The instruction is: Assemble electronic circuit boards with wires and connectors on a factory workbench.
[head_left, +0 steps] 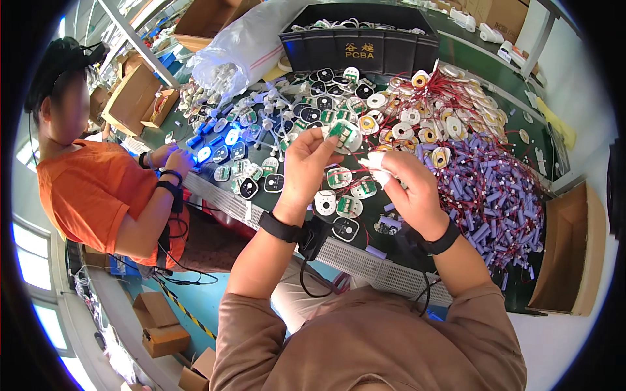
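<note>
My left hand [308,164] pinches a round white disc with a green circuit board [338,133] on it, held above the bench. Close by on its right, my right hand [412,189] has white covers on its fingertips, brought together near a thin red wire. What lies between those fingertips is too small to make out. Below both hands lie several white discs with green boards [349,207] and a black-faced rounded plate [345,229]. To the right spreads a heap of purple cylindrical cells with red wires [489,195].
A black bin [358,49] stands at the back, beside a clear plastic bag [238,55]. White discs with yellowish coils [417,124] pile up behind my right hand. A cardboard box [567,254] sits far right. At left, a person in orange [98,195] works near blue-lit parts.
</note>
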### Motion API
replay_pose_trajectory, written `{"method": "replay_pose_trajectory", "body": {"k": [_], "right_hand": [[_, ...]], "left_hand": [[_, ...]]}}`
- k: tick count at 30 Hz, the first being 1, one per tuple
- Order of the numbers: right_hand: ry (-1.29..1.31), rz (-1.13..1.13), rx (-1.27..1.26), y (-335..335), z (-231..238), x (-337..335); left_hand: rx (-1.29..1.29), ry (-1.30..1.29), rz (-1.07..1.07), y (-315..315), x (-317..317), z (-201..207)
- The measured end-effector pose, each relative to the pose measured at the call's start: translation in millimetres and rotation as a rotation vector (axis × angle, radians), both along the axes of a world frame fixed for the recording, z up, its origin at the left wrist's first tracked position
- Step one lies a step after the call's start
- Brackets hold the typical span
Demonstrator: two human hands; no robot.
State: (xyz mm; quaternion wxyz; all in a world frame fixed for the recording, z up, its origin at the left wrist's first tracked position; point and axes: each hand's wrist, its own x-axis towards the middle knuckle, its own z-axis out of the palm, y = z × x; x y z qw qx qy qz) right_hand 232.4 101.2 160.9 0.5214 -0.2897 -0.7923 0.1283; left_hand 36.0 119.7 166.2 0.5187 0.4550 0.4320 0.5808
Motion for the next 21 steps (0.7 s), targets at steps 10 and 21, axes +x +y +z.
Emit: {"method": "replay_pose_trajectory", "body": {"k": [10,21], "right_hand": [[-0.126,0.096,-0.215,-30,7,37],[-0.362,-0.151,-0.186,-24,-11,43]], "left_hand": [[0.017,-0.092,0.11,4,-29,10],[-0.048,-0.178,-0.063,-7,-38,15]]}}
